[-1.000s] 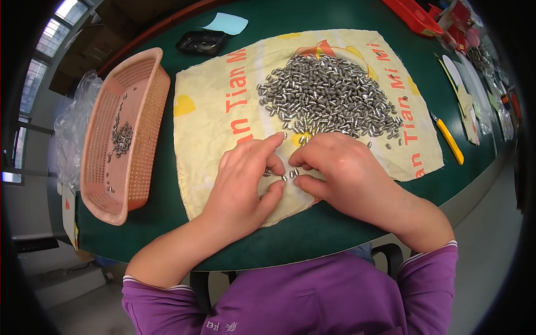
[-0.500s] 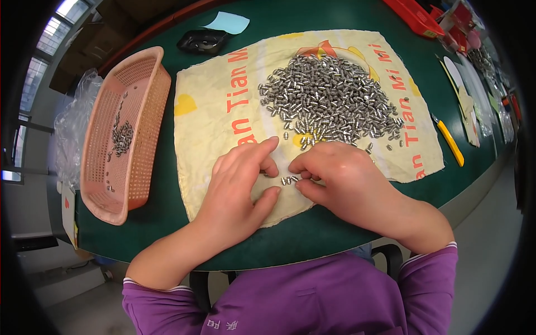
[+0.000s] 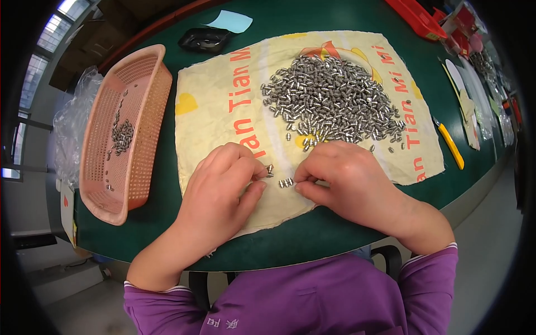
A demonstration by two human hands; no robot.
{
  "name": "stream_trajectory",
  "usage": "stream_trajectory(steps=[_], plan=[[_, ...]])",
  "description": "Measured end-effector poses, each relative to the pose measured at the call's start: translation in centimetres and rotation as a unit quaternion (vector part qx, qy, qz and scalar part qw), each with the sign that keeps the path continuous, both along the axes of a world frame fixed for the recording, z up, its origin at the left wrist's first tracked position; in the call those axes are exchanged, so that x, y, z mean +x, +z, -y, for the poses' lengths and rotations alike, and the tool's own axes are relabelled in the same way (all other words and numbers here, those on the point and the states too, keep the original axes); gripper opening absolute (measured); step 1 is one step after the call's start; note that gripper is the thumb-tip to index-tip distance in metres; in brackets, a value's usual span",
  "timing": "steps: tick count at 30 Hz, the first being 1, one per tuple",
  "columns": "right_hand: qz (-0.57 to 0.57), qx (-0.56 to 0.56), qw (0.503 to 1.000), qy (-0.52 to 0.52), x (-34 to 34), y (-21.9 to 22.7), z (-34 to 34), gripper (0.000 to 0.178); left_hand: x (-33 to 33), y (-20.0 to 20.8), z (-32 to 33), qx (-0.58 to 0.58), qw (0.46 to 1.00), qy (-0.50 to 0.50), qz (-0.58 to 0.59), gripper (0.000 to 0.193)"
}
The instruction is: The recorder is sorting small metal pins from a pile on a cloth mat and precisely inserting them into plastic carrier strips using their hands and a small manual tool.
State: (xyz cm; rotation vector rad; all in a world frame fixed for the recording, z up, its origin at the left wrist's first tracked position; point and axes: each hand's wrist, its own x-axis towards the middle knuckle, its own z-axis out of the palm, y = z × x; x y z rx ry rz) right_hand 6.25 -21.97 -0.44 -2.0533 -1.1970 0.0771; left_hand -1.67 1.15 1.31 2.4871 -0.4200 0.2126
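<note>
On a yellow cloth (image 3: pixel 218 84) lies a wide pile of small ribbed metal barrel-shaped parts (image 3: pixel 335 100). Close to me, a short row of the same parts (image 3: pixel 286 182) sits between my hands. My right hand (image 3: pixel 343 176) is curled, thumb and forefinger pinched at the right end of that row. My left hand (image 3: pixel 220 181) has its fingers bent and the thumb drawn in near the forefinger. A few loose metal parts (image 3: pixel 270 171) show right at its fingertips; what the fingers hold is hidden.
To the left stands a pink plastic basket (image 3: pixel 142 134) with some metal parts inside. A black tray (image 3: pixel 204 41) and a pale blue paper (image 3: pixel 231 21) lie at the back. On the right are a yellow cutter knife (image 3: pixel 451 146) and a red bin (image 3: pixel 416 19).
My left hand has drawn back to the left and its spread fingers have curled in, uncovering loose parts by its fingertips. My right hand has barely moved.
</note>
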Motion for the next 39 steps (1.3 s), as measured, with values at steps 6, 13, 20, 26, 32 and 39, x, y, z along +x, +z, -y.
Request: stream_trajectory(steps=[6, 13, 20, 26, 32, 39], plan=[[0.095, -0.003, 0.992, -0.085, 2.0, 0.7, -0.3, 0.009, 0.1, -1.2, 0.2, -0.017, 1.0, -0.002, -0.004, 0.019], [0.196, -0.033, 0.979, -0.045, 3.6, -0.3, -2.7, 0.005, -0.1, -1.4, 0.4, -0.013, 1.0, 0.018, -0.005, 0.017], [0.157, -0.085, 0.984, -0.004, 1.8, 1.2, -0.9, 0.008, -0.7, -1.1, 0.3, 0.011, 1.0, -0.006, -0.009, 0.023], [0.111, -0.029, 0.993, -0.018, 1.2, 0.3, 0.1, 0.009, -0.5, -1.0, 0.6, -0.029, 0.999, -0.005, -0.04, 0.024], [0.065, -0.015, 0.998, 0.008, 1.1, 0.2, 0.1, 0.014, -0.4, -1.5, 0.7, -0.039, 0.998, 0.003, -0.049, 0.023], [0.057, -0.011, 0.998, 0.01, 0.9, 0.0, 0.1, 0.015, -0.3, -1.7, 1.0, -0.045, 0.998, 0.011, -0.045, 0.023]])
